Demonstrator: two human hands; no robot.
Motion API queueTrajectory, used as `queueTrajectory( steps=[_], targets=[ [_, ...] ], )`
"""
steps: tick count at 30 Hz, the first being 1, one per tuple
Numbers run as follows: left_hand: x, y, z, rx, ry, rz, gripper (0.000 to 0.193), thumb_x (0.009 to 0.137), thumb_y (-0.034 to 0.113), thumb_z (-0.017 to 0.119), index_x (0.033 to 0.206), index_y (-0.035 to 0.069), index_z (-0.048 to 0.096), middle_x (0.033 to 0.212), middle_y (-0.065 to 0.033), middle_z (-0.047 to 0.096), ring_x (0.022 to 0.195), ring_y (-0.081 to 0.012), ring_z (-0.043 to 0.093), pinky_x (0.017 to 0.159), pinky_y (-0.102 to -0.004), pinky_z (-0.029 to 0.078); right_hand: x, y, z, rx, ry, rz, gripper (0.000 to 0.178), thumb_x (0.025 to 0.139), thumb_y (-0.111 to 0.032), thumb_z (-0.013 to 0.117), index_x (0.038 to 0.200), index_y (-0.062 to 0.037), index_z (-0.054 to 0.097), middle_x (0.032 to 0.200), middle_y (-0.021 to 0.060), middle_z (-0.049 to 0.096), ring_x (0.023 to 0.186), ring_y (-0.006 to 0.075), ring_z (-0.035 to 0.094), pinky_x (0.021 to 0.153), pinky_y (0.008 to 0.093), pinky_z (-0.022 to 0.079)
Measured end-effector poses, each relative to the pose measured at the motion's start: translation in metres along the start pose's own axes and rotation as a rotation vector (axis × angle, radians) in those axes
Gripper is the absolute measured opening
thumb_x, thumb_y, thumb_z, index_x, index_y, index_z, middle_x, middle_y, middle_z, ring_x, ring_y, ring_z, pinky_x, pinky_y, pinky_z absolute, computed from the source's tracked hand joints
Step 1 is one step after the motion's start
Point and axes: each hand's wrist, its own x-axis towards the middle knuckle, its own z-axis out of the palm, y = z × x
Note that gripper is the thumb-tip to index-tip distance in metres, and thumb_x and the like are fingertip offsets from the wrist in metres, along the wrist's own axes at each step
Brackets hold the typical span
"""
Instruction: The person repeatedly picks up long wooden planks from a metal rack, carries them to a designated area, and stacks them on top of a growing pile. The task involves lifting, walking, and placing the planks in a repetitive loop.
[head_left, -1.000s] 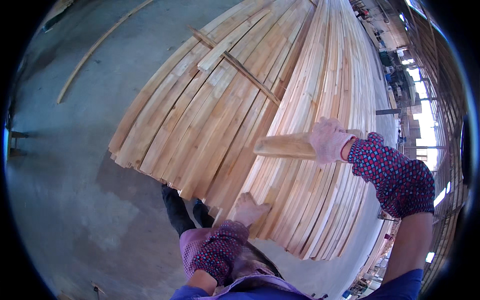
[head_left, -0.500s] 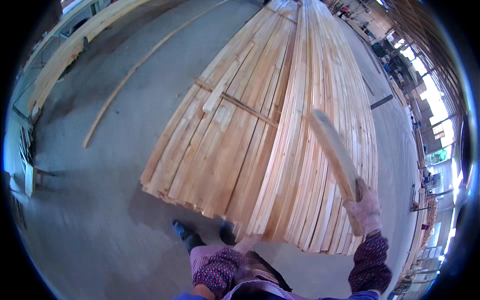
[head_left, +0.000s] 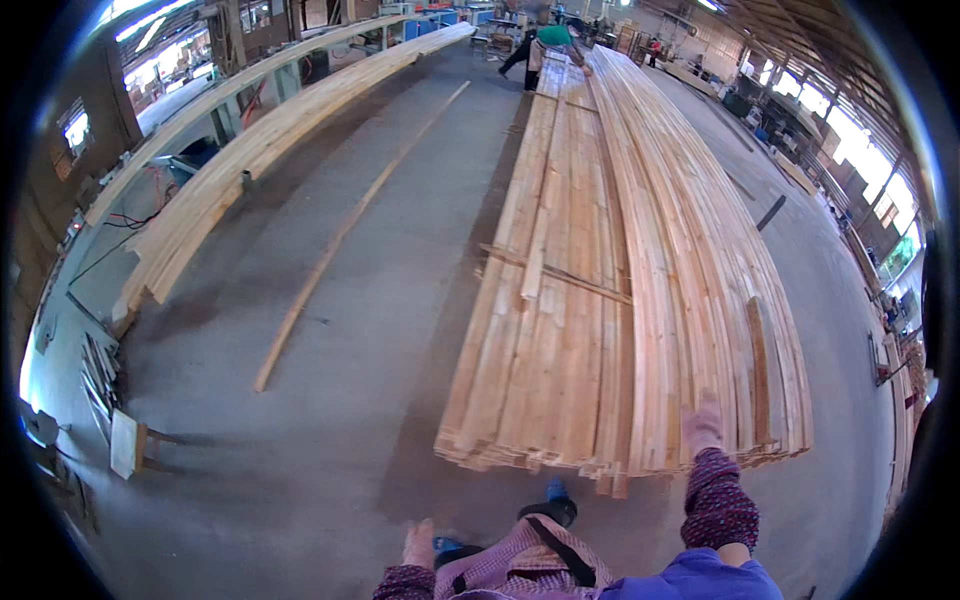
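Note:
A long stack of planed wooden boards (head_left: 570,400) lies ahead of me, its near ends close to my feet. My right hand (head_left: 704,424), in a pale pink glove, reaches over the near right part of the stack with its fingers stretched forward; motion blurs them, and whether they touch the wood is unclear. Just right of that hand, apart from it, a short thick board (head_left: 760,370) lies lengthwise on the stack. My left hand (head_left: 419,544), gloved too, hangs low beside my body over the floor, fingers out and nothing visible in it.
A wooden strip (head_left: 487,255) crosses the stack. One long board (head_left: 350,222) lies on the floor at left, before a rack of long boards (head_left: 230,145). A small stool (head_left: 130,444) stands at near left. Another person (head_left: 553,36) bends at the stack's far end.
My right hand has let go of the short board, which now lies on the stack. My left hand has moved away from the stack's end to the left. My view has tilted up and left.

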Motion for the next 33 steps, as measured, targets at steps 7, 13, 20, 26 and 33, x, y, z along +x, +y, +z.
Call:
queueTrajectory(
  steps=[7,13,20,26,33],
  targets=[
    [-0.084,-0.279,-0.041,0.091,0.198,-0.453,0.026,0.085,0.005,0.054,0.109,0.004,0.06,0.1,-0.0176,0.065,0.093,-0.0345,0.064,0.077,-0.0436,0.052,-0.134,-0.29,0.039,0.162,-0.323,-0.475,0.068,0.084,-0.046,0.056,0.135,-0.0025,0.047,0.136,0.0247,0.048,0.125,0.0374,0.048,0.104,0.0435,0.039],
    [-0.153,-0.382,-0.01,0.215,0.548,-0.526,0.018,0.093,0.019,0.053,0.085,0.007,0.062,0.083,-0.0132,0.065,0.077,-0.0277,0.063,0.068,-0.0392,0.051,-0.185,-0.506,0.038,0.07,-0.599,-0.69,0.068,0.083,-0.05,0.055,0.132,-0.0036,0.05,0.127,0.0242,0.056,0.118,0.0375,0.054,0.099,0.0429,0.043],
    [-0.135,-0.358,-0.041,-0.55,0.304,-1.178,0.02,0.092,0.03,0.054,0.094,0.01,0.06,0.084,-0.0117,0.066,0.082,-0.0308,0.063,0.071,-0.0455,0.05,-0.252,-0.789,0.021,0.104,-0.652,-1.071,0.069,0.085,-0.048,0.054,0.136,-0.0029,0.046,0.135,0.0234,0.049,0.127,0.035,0.046,0.106,0.0421,0.037],
    [-0.076,-0.421,-0.121,-0.674,0.246,-1.186,0.021,0.086,0.027,0.058,0.099,0.01,0.057,0.083,-0.0171,0.065,0.08,-0.0374,0.063,0.068,-0.0496,0.049,-0.349,-1.025,-0.022,0.393,-0.782,-1.384,0.066,0.088,-0.043,0.058,0.135,0.0009,0.046,0.135,0.0219,0.051,0.124,0.0338,0.05,0.103,0.0397,0.04],
    [-0.058,-0.665,-0.237,-0.301,0.366,-0.984,0.03,0.081,0.024,0.063,0.105,0.01,0.053,0.083,-0.0233,0.065,0.076,-0.0451,0.063,0.064,-0.0543,0.049,-0.431,-1.167,-0.039,1.064,-1.364,-0.775,0.044,0.092,-0.032,0.061,0.123,-0.0016,0.055,0.088,0.0032,0.063,0.074,0.0121,0.062,0.066,0.0282,0.053]
  ],
)
